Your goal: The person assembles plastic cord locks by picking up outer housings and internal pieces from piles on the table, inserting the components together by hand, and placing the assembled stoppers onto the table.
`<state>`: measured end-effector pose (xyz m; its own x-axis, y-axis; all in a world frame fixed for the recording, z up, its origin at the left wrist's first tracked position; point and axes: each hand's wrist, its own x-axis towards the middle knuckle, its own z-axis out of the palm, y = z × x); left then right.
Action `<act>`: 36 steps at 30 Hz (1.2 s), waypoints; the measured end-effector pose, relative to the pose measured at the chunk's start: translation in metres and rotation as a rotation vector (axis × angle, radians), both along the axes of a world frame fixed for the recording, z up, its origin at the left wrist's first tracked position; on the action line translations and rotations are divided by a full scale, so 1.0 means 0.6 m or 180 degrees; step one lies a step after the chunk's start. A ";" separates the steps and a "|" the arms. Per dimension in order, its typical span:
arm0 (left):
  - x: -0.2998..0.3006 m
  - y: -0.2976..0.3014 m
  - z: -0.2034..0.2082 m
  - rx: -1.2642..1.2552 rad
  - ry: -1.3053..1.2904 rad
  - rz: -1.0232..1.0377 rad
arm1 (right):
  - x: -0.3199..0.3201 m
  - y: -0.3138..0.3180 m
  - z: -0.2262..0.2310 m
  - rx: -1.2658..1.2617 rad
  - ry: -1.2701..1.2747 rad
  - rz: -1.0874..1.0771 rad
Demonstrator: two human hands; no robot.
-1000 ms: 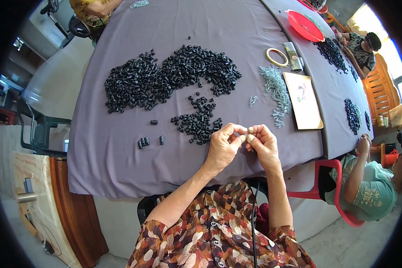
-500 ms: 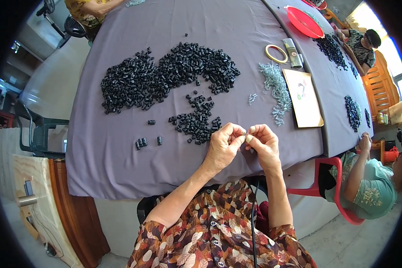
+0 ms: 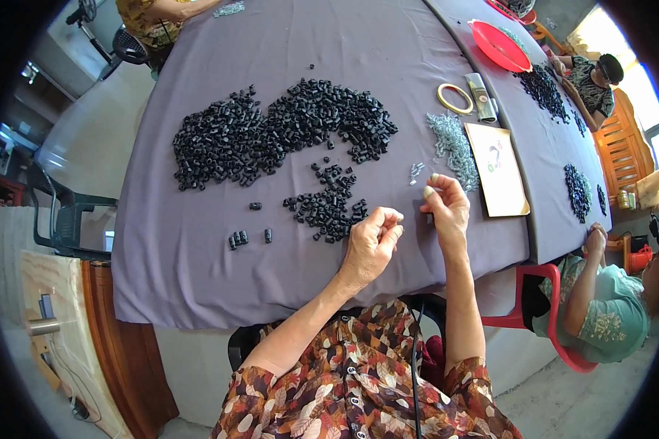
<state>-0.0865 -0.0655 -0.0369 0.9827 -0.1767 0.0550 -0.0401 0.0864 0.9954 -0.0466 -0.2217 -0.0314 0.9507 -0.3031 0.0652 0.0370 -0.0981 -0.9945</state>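
My left hand point(image 3: 373, 247) hovers over the near edge of the small heap of black caps point(image 3: 328, 205). Its thumb and fingertips are pinched together, and whatever they hold is hidden. My right hand point(image 3: 448, 208) reaches forward to the right of it, thumb and forefinger close together, other fingers curled in. A dark bit shows under those curled fingers, too small to name. Just ahead of its fingertips lie several small silvery-clear pieces point(image 3: 416, 173). More of them form a loose pile point(image 3: 455, 146). Left of my left hand, several black caps point(image 3: 239, 238) stand apart.
Large heaps of black caps point(image 3: 227, 139) cover the middle of the grey cloth point(image 3: 198, 285). A tape roll point(image 3: 455, 98), a folded packet point(image 3: 481, 98) and a cardboard sheet point(image 3: 496, 170) lie at right. Beyond are a red basin point(image 3: 499, 45) and other people at work.
My hands have parted. The right one has moved forward toward the small silvery-clear pieces; the left one stays near the small heap, slightly lower and to the right.
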 end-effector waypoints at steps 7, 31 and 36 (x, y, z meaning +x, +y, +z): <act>0.003 0.007 0.004 -0.0509 0.0374 0.0196 | -0.086 0.037 0.016 -0.0135 0.0216 0.0903; 0.169 0.165 0.019 0.2019 -0.1358 0.0852 | -0.084 0.030 -0.013 -0.0551 -0.0227 0.0381; 0.186 0.152 0.023 0.2744 -0.1268 0.0523 | -0.082 0.031 -0.003 -0.0444 -0.0158 0.0349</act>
